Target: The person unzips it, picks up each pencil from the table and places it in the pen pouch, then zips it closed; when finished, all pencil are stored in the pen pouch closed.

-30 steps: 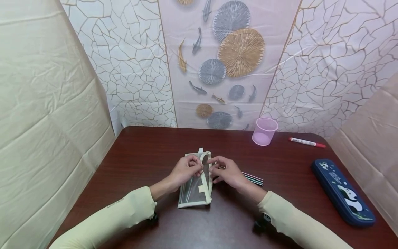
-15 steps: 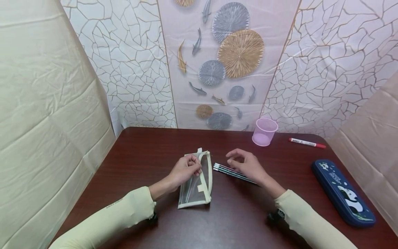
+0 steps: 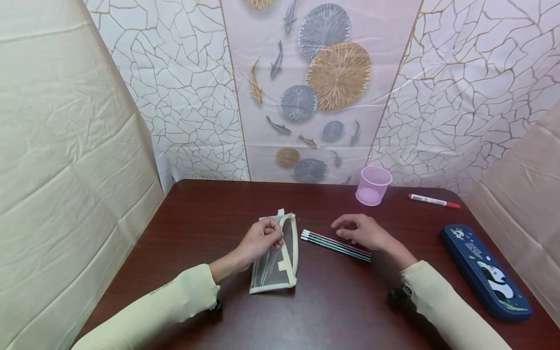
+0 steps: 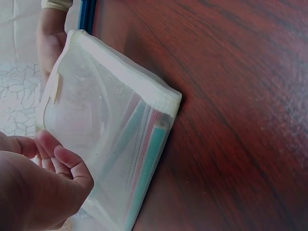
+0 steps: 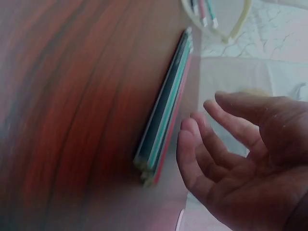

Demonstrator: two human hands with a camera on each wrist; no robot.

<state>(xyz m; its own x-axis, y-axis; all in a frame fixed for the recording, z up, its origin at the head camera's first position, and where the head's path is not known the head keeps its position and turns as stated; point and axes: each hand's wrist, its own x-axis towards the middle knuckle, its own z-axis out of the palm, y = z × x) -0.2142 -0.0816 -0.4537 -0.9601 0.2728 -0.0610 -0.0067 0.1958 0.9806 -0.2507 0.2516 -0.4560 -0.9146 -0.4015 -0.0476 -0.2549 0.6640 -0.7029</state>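
My left hand (image 3: 261,239) pinches the pale opening edge of a see-through mesh pencil case (image 3: 273,279) with a cream zip and trim. The zip side gapes. Through the mesh in the left wrist view, several teal and red pencils (image 4: 153,149) show inside the case. To the right of the case, several striped pencils (image 3: 334,244) lie side by side on the table, their white ends toward the case. My right hand (image 3: 365,231) hovers just beyond them with loosely bent fingers and nothing held; in the right wrist view, the fingers stand apart from the pencils (image 5: 166,106).
A pink see-through cup (image 3: 373,187) stands near the back edge of the dark wooden table (image 3: 210,204). A red and white marker (image 3: 434,201) lies right of it. On the right sits a navy panda pencil box (image 3: 484,272). Fabric hangs around the table.
My right hand has drawn back to the right from the case's opening, uncovering the loose pencils on the table. My left hand has kept its pinch and its place.
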